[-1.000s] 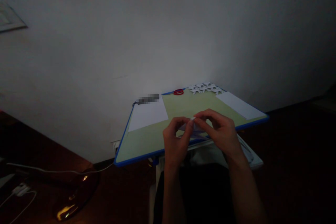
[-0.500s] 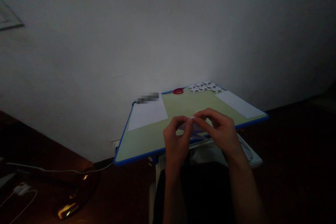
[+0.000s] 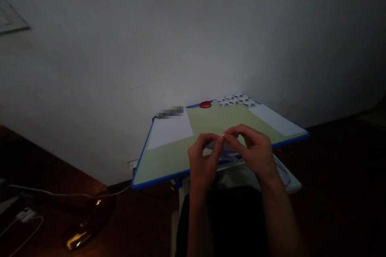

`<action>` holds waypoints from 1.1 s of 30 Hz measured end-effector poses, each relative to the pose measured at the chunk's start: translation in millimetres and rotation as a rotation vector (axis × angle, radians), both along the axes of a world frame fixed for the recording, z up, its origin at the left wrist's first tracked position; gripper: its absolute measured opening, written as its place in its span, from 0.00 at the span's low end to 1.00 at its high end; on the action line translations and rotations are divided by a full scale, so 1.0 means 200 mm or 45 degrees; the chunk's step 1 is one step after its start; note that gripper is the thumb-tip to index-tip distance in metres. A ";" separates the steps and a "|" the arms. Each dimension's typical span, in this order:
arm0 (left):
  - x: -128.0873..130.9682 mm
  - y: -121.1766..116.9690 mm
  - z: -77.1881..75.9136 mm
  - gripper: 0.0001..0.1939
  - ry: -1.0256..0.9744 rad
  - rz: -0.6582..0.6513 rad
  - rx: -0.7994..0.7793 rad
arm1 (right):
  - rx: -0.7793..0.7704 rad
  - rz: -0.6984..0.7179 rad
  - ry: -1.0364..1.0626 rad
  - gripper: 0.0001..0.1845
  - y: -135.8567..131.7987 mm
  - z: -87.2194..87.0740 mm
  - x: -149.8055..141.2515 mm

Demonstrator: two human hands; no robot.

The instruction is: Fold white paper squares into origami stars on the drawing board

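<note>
Between my hands is a small folded piece of white paper (image 3: 228,149), held above the near edge of the table. My left hand (image 3: 206,154) pinches its upper edge between thumb and fingers. Right beside that pinch, the thumb and forefinger of my right hand (image 3: 255,150) grip the same edge, so the fingertips almost meet. The paper hangs below the fingertips, partly hidden by them, and its exact folded shape is too dim to make out.
On the green tabletop with a blue rim (image 3: 163,170) lie a white sheet (image 3: 171,130) at left and white paper (image 3: 276,120) at right. Red-handled scissors (image 3: 205,105) and several folded paper pieces (image 3: 235,99) lie at the back, near the wall (image 3: 193,40). A white cable (image 3: 69,196) hangs at left.
The hands keep the same pinch on the folded paper, with only a very slight shift of the fingertips. The view has moved a little; nothing on the table has moved.
</note>
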State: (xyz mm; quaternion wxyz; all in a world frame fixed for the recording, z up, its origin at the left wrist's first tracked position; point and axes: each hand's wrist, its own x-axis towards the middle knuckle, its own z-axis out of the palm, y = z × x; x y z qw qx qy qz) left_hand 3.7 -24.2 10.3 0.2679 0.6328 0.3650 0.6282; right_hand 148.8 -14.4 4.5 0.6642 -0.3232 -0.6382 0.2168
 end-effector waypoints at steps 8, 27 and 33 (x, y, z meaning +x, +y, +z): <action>-0.05 -0.02 0.01 0.08 -0.049 -0.184 -0.079 | 0.087 0.020 0.050 0.02 -0.03 0.02 -0.02; -0.05 -0.02 0.02 0.09 -0.179 -0.134 -0.123 | 0.131 0.027 0.044 0.02 -0.03 0.03 -0.04; -0.06 -0.01 0.01 0.09 -0.119 -0.104 -0.096 | 0.108 -0.019 0.077 0.02 -0.03 0.03 -0.04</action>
